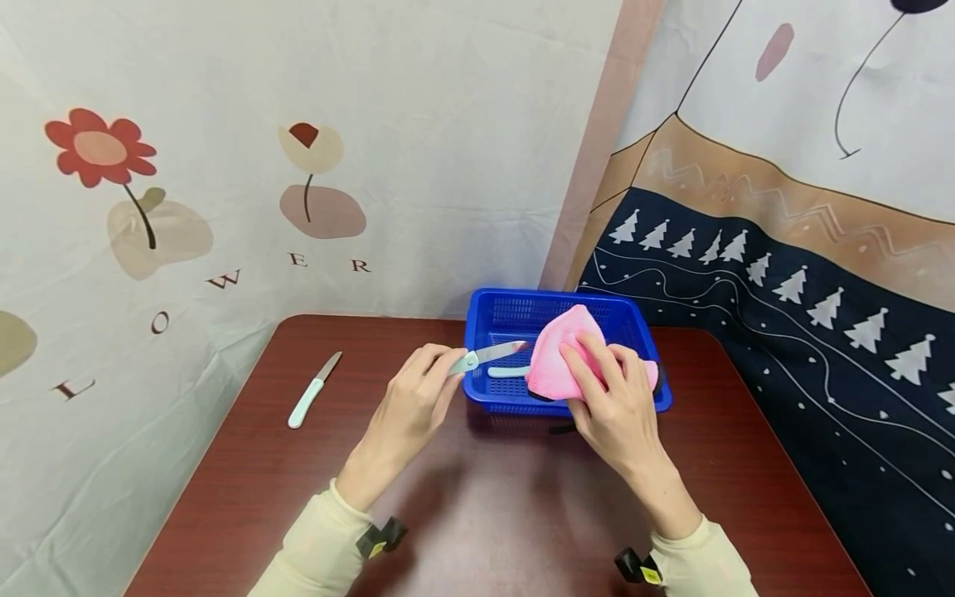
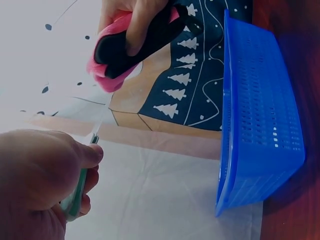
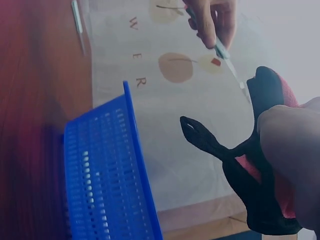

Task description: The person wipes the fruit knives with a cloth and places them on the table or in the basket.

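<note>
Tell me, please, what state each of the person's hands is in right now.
Left hand: closed, holding a knife.
Right hand: closed, holding a pink-and-black cloth.

Before me is a reddish-brown counter with rounded far corners. To my left a knife lies on it, blade pointing away from me; farther right stands a blue basket.

The person's long, pale-yellow fabric left sleeve is lightly creased, and its matching pale-yellow fabric right sleeve also ends at the wrist. A small, boxy black left wrist device and a similar boxy black right wrist device each carry a yellow marking.
</note>
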A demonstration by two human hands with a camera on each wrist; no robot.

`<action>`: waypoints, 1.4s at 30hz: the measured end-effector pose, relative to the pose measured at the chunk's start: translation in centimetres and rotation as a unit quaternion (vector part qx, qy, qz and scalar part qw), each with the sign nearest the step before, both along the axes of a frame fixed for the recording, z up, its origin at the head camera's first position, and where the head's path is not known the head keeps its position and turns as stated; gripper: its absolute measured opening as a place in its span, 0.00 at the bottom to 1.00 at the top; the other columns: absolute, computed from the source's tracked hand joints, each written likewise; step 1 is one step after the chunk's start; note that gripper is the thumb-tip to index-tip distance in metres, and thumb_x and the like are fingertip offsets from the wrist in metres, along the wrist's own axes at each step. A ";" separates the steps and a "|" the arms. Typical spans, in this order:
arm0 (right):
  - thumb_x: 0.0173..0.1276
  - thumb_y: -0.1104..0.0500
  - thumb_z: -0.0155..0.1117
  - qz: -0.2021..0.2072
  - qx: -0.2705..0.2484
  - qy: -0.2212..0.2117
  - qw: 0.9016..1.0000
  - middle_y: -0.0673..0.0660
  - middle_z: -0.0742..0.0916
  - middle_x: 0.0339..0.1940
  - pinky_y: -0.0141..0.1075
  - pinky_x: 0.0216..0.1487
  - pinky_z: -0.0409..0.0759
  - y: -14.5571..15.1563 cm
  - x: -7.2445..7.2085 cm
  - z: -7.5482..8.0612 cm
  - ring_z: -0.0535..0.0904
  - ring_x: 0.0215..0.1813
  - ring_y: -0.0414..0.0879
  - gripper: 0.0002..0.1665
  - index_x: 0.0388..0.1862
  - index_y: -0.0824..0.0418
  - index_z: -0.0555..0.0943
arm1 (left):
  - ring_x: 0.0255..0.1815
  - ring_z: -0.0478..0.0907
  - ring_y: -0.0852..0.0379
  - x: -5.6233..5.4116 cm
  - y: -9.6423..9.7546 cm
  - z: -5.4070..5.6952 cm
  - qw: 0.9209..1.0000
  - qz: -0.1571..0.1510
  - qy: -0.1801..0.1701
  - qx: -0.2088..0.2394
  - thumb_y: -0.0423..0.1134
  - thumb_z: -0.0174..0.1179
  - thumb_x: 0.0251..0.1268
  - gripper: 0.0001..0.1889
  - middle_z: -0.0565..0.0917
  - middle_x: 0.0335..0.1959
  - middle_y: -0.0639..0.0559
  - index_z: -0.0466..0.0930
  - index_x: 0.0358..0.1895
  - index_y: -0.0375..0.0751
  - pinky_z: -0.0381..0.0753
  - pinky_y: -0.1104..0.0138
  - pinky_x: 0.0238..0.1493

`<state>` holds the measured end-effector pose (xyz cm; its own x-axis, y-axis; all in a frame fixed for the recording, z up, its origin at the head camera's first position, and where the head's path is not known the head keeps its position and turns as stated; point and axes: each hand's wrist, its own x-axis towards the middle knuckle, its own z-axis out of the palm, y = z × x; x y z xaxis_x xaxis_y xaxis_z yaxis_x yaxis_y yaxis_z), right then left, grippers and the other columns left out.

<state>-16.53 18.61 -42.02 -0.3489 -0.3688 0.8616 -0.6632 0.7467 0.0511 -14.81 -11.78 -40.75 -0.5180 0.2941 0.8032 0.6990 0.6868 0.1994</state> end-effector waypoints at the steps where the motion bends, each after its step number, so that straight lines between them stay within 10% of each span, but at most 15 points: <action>1: 0.69 0.58 0.74 0.005 0.003 0.003 1.000 0.69 0.87 0.72 0.62 0.50 0.79 -0.2 0.1 0.0 0.79 0.58 0.69 0.33 0.73 0.58 0.86 | 0.48 0.85 0.46 0.0 0.1 0.0 1.000 0.001 0.001 -0.001 0.22 0.75 0.68 0.18 0.88 0.49 0.39 0.88 0.59 0.28 0.92 0.58 0.46; 13: 0.88 0.50 0.57 0.073 0.046 0.028 0.996 0.64 0.88 0.72 0.53 0.53 0.85 -3.7 0.9 -0.2 0.80 0.57 0.63 0.24 0.72 0.57 0.86 | 0.49 0.86 0.46 -0.1 1.1 0.0 1.000 -0.002 0.002 -0.014 0.21 0.76 0.67 0.19 0.87 0.48 0.40 0.87 0.59 0.29 0.94 0.58 0.51; 25: 0.63 0.56 0.85 0.099 0.088 0.012 0.991 0.63 0.88 0.72 0.52 0.59 0.86 -4.9 1.4 -0.4 0.82 0.60 0.63 0.37 0.72 0.56 0.86 | 0.49 0.87 0.45 0.0 1.5 0.1 1.000 -0.004 0.009 -0.023 0.19 0.70 0.70 0.15 0.87 0.46 0.40 0.88 0.56 0.31 0.93 0.56 0.53; 35: 0.86 0.52 0.60 0.084 0.077 0.009 0.994 0.63 0.88 0.72 0.52 0.60 0.86 -4.3 1.2 -0.3 0.82 0.59 0.64 0.22 0.72 0.56 0.86 | 0.52 0.87 0.46 0.1 1.5 0.1 1.000 -0.011 -0.005 -0.023 0.20 0.74 0.68 0.18 0.87 0.49 0.40 0.88 0.59 0.31 0.94 0.57 0.54; 42: 0.73 0.57 0.75 0.062 0.071 -0.013 0.995 0.63 0.88 0.73 0.55 0.58 0.87 -3.2 1.0 0.0 0.81 0.61 0.65 0.29 0.73 0.56 0.86 | 0.51 0.86 0.47 0.1 1.3 0.0 1.000 -0.015 -0.007 -0.014 0.24 0.77 0.68 0.19 0.87 0.50 0.40 0.87 0.60 0.30 0.94 0.58 0.53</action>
